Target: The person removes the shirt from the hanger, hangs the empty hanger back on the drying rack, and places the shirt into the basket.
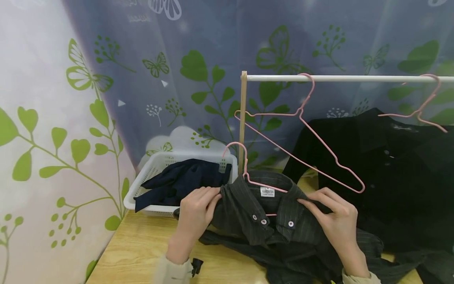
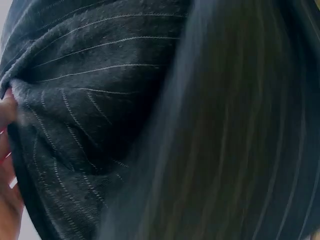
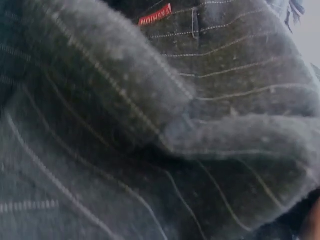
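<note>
A dark pinstriped button shirt (image 1: 244,221) hangs between both hands above the table, its collar facing up and a white label showing inside. Out of the collar rises the hook of a pink hanger (image 1: 245,157); most of that hanger is hidden inside the shirt. My left hand (image 1: 196,213) pinches the cloth at one shoulder, and in the left wrist view its fingers (image 2: 7,112) show at the edge of the fabric. At the opposite shoulder, my right hand (image 1: 335,217) pinches the cloth between thumb and fingers. Striped cloth (image 3: 90,115) fills most of the right wrist view.
A white basket (image 1: 132,197) with dark navy clothing (image 1: 188,179) stands at the left back. Behind the shirt, a white rail (image 1: 354,78) on a wooden post (image 1: 242,118) carries an empty pink hanger (image 1: 319,138). A black garment (image 1: 354,157) hangs at the right, below another pink hanger (image 1: 422,110).
</note>
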Demonstrator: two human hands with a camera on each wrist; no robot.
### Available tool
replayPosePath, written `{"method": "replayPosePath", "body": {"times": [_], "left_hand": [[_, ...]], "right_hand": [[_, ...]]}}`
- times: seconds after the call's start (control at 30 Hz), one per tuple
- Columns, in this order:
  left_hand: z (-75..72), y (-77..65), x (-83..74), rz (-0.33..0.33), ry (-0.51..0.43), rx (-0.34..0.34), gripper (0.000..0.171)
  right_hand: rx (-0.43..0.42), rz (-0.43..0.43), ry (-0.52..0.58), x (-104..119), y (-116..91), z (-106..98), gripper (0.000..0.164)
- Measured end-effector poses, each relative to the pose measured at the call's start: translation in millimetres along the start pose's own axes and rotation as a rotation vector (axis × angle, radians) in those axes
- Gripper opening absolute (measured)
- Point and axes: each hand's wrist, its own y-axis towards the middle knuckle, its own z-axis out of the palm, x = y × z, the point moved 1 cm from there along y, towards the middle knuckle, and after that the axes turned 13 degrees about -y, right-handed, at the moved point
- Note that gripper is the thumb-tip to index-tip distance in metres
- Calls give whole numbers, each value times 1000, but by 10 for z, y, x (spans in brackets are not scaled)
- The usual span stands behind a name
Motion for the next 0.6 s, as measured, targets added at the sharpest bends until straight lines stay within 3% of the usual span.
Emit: {"method": "replayPosePath", "body": {"times": [0.33, 0.47, 0.6], "left_hand": [[75, -13, -62, -49, -254, -96, 8], [40, -14, -29, -56, -281, -105, 9], [-19, -5, 11, -64, -277, -95, 9]], "right_hand": [[39, -48, 22, 208, -75, 159, 39], [48, -51, 42, 250, -75, 195, 36], [44, -32, 54, 253, -48, 166, 6]]}}
